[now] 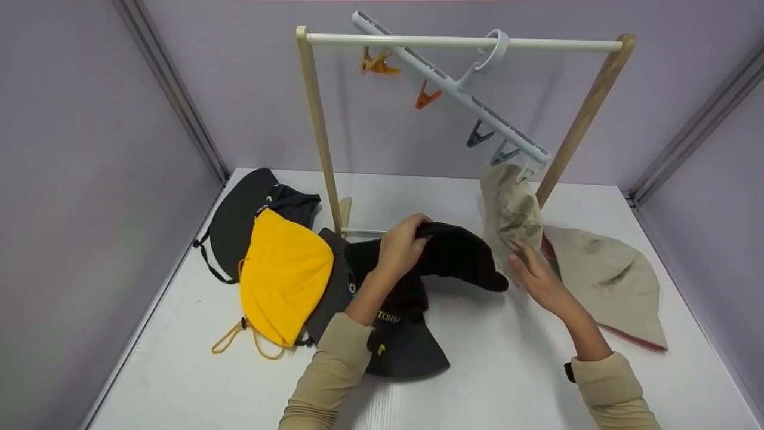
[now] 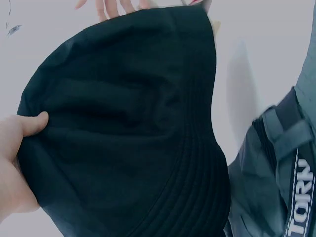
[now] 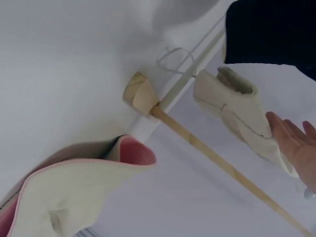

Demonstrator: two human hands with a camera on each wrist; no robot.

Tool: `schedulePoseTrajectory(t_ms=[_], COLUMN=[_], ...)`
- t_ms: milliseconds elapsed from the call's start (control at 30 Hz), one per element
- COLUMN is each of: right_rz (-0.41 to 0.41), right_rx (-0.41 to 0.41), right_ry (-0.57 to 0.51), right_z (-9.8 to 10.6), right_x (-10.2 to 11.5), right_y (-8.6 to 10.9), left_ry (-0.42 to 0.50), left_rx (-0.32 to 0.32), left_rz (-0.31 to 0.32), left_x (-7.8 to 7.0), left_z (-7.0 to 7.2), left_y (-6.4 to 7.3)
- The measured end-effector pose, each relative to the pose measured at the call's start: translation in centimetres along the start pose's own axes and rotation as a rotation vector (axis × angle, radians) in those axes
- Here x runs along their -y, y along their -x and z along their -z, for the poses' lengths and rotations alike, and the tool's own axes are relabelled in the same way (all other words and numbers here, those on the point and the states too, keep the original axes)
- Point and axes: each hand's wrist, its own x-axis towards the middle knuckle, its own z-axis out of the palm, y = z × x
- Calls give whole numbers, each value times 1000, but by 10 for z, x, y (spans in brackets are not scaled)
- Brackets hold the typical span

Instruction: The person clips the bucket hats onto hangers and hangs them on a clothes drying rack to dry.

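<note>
My left hand [image 1: 401,248] pinches a black hat [image 1: 456,254] by its edge and holds it over the other hats. Up close in the left wrist view, the thumb lies on the dark cloth [image 2: 113,113], and curved stitch rows run along one side. A beige hat [image 1: 510,206] hangs from the low right end of a tilted light-blue clip hanger [image 1: 453,89]. The right hand [image 1: 540,278] has its fingers extended against the lower part of that hanging hat, seen also in the right wrist view, where the fingertips [image 3: 279,129] meet the cloth.
The hanger hooks over the white bar [image 1: 555,45] of a wooden-legged rack; several coloured clips dangle from it. A yellow hat [image 1: 286,278] and dark hats [image 1: 239,221] lie left, another dark hat [image 1: 412,352] in front. A beige hat with pinkish lining [image 1: 615,286] lies right.
</note>
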Motion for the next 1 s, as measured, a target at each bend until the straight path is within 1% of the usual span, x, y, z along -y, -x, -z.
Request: schedulePoseTrajectory(t_ms=[100,200,267,333,400,500,567,633,733,800,867,933,1000], right_rz=[-23,-55,-70,-82,-90,-100,-103,-105,-108,-105,-103,-93,-83], right_rx=[9,15,13,9,8,7,6,6,15,18,17,10,-8], right_ry=[9,15,29,34,40,43,53,59,58,60,68,75,71], right_z=[5,9,12,14,16,18,20,21,21,22,21,21,20], right_x=[-4,-5,-6,-6,-8,-9,-10,-10,-9,-7,-4,1,8], right_y=[0,-1,-2,-4,-5,-7,-7,-7,-8,-9,-13,-18,-26], left_ry=[37,98,150,221,322,540,685,809,945,1012,1065,1096,1103], left_rx=[-40,-68,-81,-98,-110,-113,-99,-76,-32,-10,7,13,17], left_rz=[73,156,218,283,353,476,571,662,776,826,858,869,857], left_x=[3,4,4,5,6,6,5,4,2,1,-1,-3,-6], left_z=[2,3,4,5,7,11,13,15,19,20,19,14,8], left_y=[0,-2,-3,-4,-5,-6,-7,-8,-8,-6,-4,0,2])
